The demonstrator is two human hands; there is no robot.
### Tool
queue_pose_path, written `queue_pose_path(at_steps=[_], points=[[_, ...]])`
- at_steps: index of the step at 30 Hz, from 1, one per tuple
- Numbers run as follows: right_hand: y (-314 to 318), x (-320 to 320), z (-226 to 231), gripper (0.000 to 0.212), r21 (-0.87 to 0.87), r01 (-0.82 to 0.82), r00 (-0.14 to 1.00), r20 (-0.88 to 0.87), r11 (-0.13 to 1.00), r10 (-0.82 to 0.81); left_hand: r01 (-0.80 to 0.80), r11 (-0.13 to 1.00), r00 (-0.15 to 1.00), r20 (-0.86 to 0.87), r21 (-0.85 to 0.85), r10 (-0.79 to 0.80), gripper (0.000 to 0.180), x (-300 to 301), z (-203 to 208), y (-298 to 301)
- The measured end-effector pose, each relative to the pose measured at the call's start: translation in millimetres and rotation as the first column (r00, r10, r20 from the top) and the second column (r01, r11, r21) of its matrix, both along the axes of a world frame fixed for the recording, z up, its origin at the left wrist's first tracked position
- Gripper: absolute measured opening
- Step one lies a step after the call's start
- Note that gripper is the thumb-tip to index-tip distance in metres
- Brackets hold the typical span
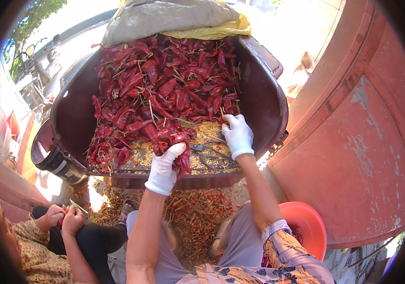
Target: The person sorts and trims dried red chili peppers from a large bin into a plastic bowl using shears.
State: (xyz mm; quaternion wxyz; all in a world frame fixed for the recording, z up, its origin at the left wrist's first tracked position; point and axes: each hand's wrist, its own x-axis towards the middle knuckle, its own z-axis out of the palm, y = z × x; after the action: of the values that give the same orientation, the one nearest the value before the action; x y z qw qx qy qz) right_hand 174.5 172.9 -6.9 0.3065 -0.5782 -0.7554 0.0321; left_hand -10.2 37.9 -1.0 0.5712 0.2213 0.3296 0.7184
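Dried red chili peppers [164, 90] with pale stems fill much of a dark maroon tub [264, 94]. My left hand [164, 168], in a white glove, is closed round a bunch of chili peppers [171, 137] above the tub's near edge. My right hand [238, 136], gloved too, pinches at the near right edge of the pile; a pale stem and a bit of red pepper show at its fingertips. Black-handled scissors [212, 155] lie left of that hand, among yellow seeds [145, 154] on the tub's floor.
A grey and yellow sack [174, 21] drapes over the tub's far edge. Stem scraps [193, 208] cover the ground below. An orange-red basin [311, 227] stands by my right arm, a black bucket [65, 165] left of the tub. At lower left, another person's hands [65, 217] hold a pepper.
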Motion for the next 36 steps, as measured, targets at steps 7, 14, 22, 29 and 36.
queue_pose_path(at_steps=[7, 14, 22, 29, 36], points=[[9.3, -16.2, -5.5, 0.021, 0.018, 0.021, 1.0, -0.012, 1.0, -0.021, -0.009, 0.997, 0.999, 0.03, -0.081, 0.011, 0.03, 9.7, -8.1, 5.1], [21.1, -13.6, -14.7, 0.016, 0.018, -0.096, 0.995, -0.014, 0.995, 0.096, -0.014, 0.999, 1.0, -0.008, -0.052, 0.014, 0.031, 13.3, -10.4, 5.7], [23.4, -10.2, -17.9, 0.011, 0.092, -0.132, 0.99, -0.027, 0.987, 0.135, -0.001, 0.998, 1.0, 0.002, -0.06, 0.001, 0.031, 13.4, -9.1, 7.0], [-6.2, -21.4, 15.4, 0.004, -0.094, -0.413, 0.471, -0.874, 0.906, 0.123, -0.087, 0.996, 0.996, -0.008, 0.034, 0.087, 0.032, 12.6, -9.0, 9.0], [-29.2, -23.5, 16.7, 0.005, -0.125, -0.7, 0.12, -0.991, 0.703, -0.058, 0.008, 0.993, 0.899, -0.436, 0.12, 0.045, 0.059, 22.4, 1.2, 12.6]])
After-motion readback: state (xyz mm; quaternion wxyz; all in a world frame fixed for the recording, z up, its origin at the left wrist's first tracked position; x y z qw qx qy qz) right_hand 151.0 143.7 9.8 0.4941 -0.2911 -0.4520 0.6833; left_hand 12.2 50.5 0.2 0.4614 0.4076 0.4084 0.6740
